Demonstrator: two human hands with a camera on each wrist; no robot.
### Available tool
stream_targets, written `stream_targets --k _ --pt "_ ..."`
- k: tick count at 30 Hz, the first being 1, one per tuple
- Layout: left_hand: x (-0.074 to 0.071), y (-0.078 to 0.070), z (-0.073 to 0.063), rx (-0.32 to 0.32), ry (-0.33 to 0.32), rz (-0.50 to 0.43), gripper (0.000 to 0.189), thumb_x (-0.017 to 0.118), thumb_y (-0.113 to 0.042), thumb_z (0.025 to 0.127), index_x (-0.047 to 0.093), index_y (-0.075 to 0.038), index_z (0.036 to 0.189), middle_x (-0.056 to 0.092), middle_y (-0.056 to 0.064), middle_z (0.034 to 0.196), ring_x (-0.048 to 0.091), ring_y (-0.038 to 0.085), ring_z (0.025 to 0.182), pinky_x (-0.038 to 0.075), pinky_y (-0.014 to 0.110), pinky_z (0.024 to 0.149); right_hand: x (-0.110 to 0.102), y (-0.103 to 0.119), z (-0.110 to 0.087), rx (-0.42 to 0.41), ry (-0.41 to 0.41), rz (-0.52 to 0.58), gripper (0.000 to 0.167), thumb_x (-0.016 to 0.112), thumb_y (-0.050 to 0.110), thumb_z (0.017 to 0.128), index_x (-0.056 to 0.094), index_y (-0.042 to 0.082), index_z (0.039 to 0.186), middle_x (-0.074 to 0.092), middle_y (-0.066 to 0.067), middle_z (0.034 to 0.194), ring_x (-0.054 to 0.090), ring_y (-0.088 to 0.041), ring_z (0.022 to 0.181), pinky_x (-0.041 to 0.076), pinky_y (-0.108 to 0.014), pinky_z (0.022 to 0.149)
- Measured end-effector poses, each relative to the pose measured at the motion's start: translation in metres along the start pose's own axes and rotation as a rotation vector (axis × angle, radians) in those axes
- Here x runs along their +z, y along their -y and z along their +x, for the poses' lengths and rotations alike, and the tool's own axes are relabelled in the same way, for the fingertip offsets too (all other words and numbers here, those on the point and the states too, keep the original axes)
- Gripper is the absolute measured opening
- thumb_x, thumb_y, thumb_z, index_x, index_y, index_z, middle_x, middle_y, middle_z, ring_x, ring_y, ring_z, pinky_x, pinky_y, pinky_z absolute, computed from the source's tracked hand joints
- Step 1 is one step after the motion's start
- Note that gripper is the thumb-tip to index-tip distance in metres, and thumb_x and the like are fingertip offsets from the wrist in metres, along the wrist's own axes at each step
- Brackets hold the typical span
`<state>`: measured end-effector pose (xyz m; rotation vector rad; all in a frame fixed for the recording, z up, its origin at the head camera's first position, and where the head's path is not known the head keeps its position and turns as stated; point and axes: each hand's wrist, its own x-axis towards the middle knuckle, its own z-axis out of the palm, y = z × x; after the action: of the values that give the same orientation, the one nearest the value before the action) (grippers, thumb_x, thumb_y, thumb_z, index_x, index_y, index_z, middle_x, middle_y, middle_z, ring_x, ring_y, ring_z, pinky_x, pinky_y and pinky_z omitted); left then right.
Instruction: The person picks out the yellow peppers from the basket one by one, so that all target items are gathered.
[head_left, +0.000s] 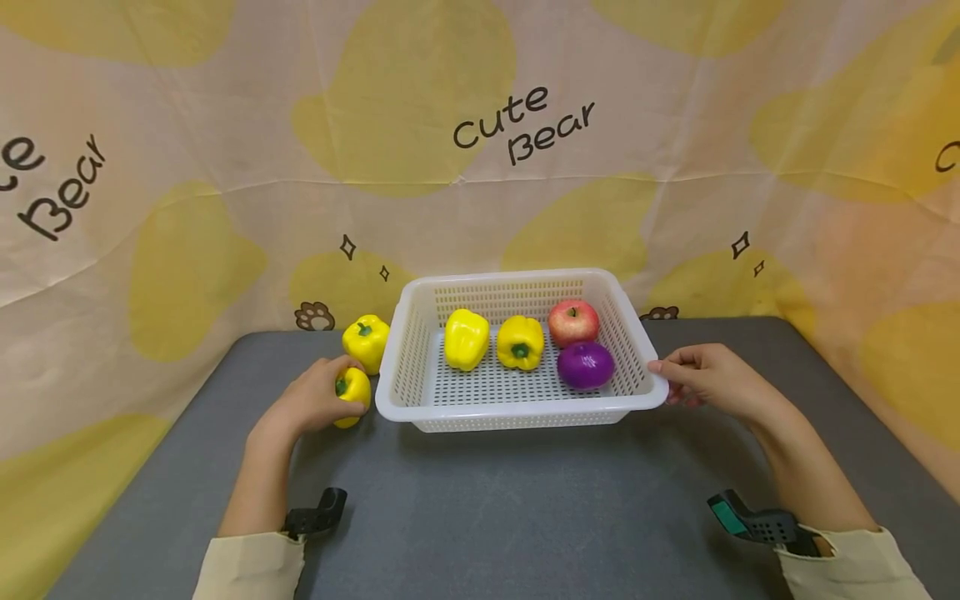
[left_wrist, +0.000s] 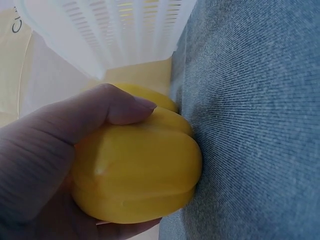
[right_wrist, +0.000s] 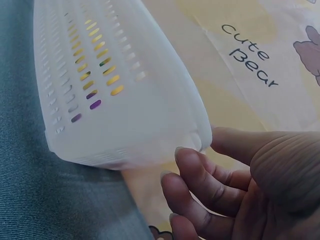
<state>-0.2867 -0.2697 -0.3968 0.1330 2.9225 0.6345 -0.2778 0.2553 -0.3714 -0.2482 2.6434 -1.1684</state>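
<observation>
The left hand [head_left: 311, 396] holds a yellow pepper [head_left: 359, 390] down at the table [head_left: 517, 508], just beside the basket's [head_left: 517, 412] front left corner. The pepper's stem end shows to the head camera; its long axis is hard to tell behind the fingers. A second pepper [head_left: 366, 343] sits behind it, stem up, by the basket's left edge. The right hand [head_left: 711, 382] pinches the right rim near the front corner. The basket's long axis runs left to right; bare table spreads before its front edge, between the forearms.

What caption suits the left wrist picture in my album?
Left grip holding a shiny, lobed yellow bell pepper near a slotted white plastic basket.
</observation>
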Motion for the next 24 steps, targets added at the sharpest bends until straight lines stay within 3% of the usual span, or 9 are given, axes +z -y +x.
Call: stream_targets --k 12,19,24 --pt "0.0009 0.0030 0.0021 -0.020 -0.016 -0.023 0.063 0.075 -0.032 0.080 0.053 -0.010 0.135 0.055 0.017 0.118 0.053 0.030 0.098 0.045 0.039 0.077 -0.0008 0.0012 -0.0018 0.012 -0.001 -0.005 0.045 0.060 0.037 0.101 0.068 -0.006 0.110 0.070 -0.004 0.082 0.063 -0.016 0.077 0.056 -0.032 0.069" --pt "0.0020 0.0040 0.0018 -0.074 -0.044 -0.066 0.081 0.076 -0.032 0.081 0.037 0.000 0.145 0.052 0.020 0.124 0.053 0.032 0.103 0.048 0.042 0.082 0.0000 0.0016 -0.0010 0.020 0.003 0.009 0.046 0.061 0.037 0.101 0.068 -0.007 0.112 0.070 -0.004 0.083 0.064 -0.018 0.079 0.055 -0.031 0.069" --pt "0.0043 0.0062 0.0035 -0.093 -0.080 -0.063 0.083 0.075 -0.033 0.081 0.035 0.001 0.144 0.050 0.021 0.123 0.053 0.033 0.100 0.047 0.039 0.080 0.0003 0.0030 -0.0009 0.014 0.002 0.011 0.046 0.061 0.037 0.101 0.068 -0.007 0.112 0.070 -0.004 0.082 0.063 -0.018 0.078 0.055 -0.031 0.068"
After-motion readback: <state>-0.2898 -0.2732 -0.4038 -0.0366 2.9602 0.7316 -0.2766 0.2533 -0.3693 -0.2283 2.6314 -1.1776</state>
